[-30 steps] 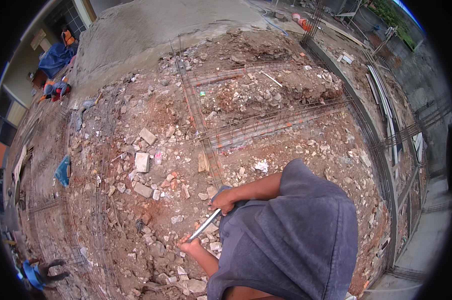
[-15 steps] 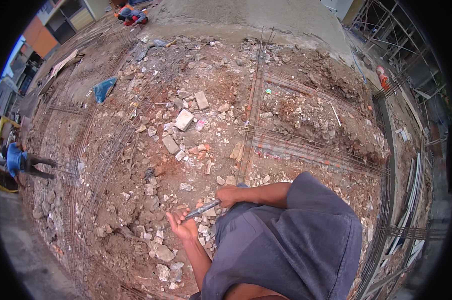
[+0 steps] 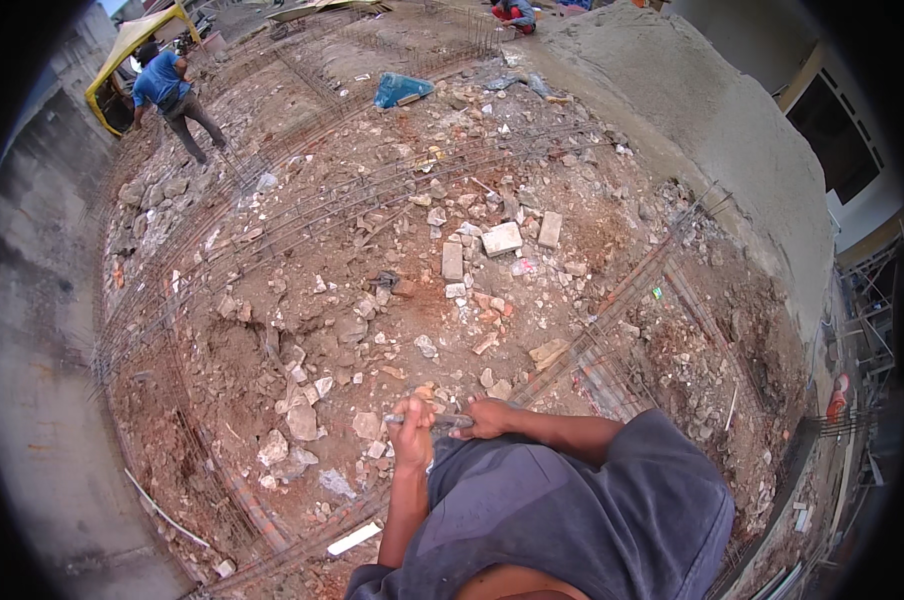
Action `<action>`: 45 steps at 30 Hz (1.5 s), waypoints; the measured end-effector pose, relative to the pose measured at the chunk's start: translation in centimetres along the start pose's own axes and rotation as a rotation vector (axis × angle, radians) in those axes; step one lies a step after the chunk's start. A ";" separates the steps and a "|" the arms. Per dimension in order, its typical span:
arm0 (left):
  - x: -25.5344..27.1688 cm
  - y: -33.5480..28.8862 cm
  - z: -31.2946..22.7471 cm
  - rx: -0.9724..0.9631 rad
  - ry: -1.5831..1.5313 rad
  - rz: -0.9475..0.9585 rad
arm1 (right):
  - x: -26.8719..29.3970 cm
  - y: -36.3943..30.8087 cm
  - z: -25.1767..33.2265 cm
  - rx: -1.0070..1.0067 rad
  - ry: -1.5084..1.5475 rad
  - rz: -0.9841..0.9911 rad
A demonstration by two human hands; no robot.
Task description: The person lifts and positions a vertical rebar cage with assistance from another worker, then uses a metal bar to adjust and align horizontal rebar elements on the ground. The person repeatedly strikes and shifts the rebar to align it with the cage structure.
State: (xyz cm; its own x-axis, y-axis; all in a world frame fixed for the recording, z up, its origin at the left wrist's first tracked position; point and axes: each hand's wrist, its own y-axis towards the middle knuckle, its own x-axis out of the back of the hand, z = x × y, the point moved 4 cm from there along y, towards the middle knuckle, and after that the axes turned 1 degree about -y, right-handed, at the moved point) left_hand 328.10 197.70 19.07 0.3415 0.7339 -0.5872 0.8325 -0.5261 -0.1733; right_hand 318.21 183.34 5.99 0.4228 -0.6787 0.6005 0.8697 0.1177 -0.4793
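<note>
A short grey rod-like tool (image 3: 454, 420) lies across the front of my body, roughly level; its exact kind cannot be made out. My left hand (image 3: 412, 432) is closed round its left end with the fist turned up. At the other end my right hand (image 3: 492, 417) grips it close to my dark grey shirt, and the fingers cover that end. Below both hands is rubble ground, with a flat tan stone (image 3: 549, 353) ahead and to the right.
Rebar cages (image 3: 612, 305) cross the ground right and left. Loose concrete blocks (image 3: 502, 239) and a blue sheet piece (image 3: 402, 90) lie ahead. Wet concrete (image 3: 692, 130) spreads far right. A person in blue (image 3: 167, 90) stands far left by a wall; another (image 3: 515, 14) crouches at the back.
My view has swung left, bringing the left wall and the person in blue further in. The tool is now more level, and my left hand has closed more tightly around it.
</note>
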 end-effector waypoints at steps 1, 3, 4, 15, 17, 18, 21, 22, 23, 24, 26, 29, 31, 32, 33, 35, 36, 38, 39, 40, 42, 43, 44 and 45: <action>0.4 -0.1 -0.3 -0.013 0.012 -0.016 | 0.0 0.1 -0.2 -0.010 -0.002 0.024; 1.1 -0.1 -0.6 0.005 0.041 -0.055 | -0.2 0.4 -0.3 -0.012 -0.010 0.048; 1.4 -0.1 -0.8 0.017 0.058 -0.073 | -0.5 0.7 -0.4 -0.004 -0.013 0.045; 5.0 -2.0 -0.6 -0.025 -0.013 -0.231 | -1.1 1.5 0.2 0.056 -0.038 0.045; 5.4 -2.2 -0.4 -0.013 -0.036 -0.270 | -2.2 1.8 -1.1 0.129 -0.122 -0.044; 5.9 -2.4 -0.4 -0.012 -0.055 -0.302 | -2.5 2.2 -1.2 0.075 -0.093 0.036; 7.7 -3.0 0.0 0.005 -0.082 -0.370 | -1.9 2.3 0.1 -0.045 -0.044 0.219; 8.3 -3.0 0.2 0.013 -0.088 -0.386 | -1.8 2.3 0.3 -0.049 -0.051 0.239; 8.8 -3.1 0.4 0.017 -0.104 -0.390 | -1.7 2.3 0.6 -0.055 -0.057 0.259; 9.4 -3.1 0.7 0.023 -0.121 -0.394 | -1.2 2.0 1.2 -0.056 -0.083 0.264; 10.9 -3.2 1.3 0.041 -0.109 -0.420 | -0.2 1.8 2.7 -0.056 -0.136 0.274; 12.5 -3.4 2.4 0.105 -0.023 -0.474 | -1.5 2.5 0.6 0.000 -0.152 0.197; 13.7 -3.9 3.3 0.164 0.032 -0.522 | -2.1 2.8 -1.4 -0.075 -0.119 0.181; 14.5 -4.2 4.3 0.205 0.048 -0.556 | -2.2 2.9 -2.4 -0.112 -0.102 0.172; 15.9 -4.8 5.6 0.241 0.067 -0.599 | -2.0 3.0 -2.8 -0.127 -0.110 0.189; 18.3 -6.1 7.8 0.319 0.112 -0.647 | -1.2 2.7 -3.4 -0.160 -0.123 0.215; 19.1 -6.6 9.1 0.367 0.137 -0.645 | -1.2 2.6 -5.1 -0.188 -0.161 0.220; 20.2 -7.9 11.1 0.440 0.168 -0.633 | -1.9 2.7 -9.1 -0.243 -0.232 0.229; 20.7 -8.8 11.7 0.459 0.172 -0.636 | -2.3 2.6 -10.8 -0.364 -0.253 0.254; 21.3 -9.4 12.1 0.474 0.174 -0.641 | -2.6 2.7 -12.1 -0.482 -0.277 0.276; 22.9 -10.6 12.8 0.465 0.159 -0.665 | -3.3 2.3 -14.2 -0.665 -0.208 0.246; 23.0 -12.0 13.1 0.473 0.142 -0.679 | -3.7 0.9 -15.5 -0.746 -0.115 0.195; 23.5 -12.4 13.4 0.459 0.140 -0.688 | -3.8 0.1 -16.8 -0.759 -0.106 0.182; 23.8 -12.8 12.9 0.449 0.126 -0.718 | -4.1 -0.6 -17.9 -0.767 -0.101 0.176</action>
State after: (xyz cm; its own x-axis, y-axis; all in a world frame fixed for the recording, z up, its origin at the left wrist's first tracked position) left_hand 319.94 216.32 -2.86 -0.1346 0.9827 -0.1275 0.6226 -0.0162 -0.7823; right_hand 311.42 173.06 -7.61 0.5907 -0.6232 0.5125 0.3853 -0.3402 -0.8578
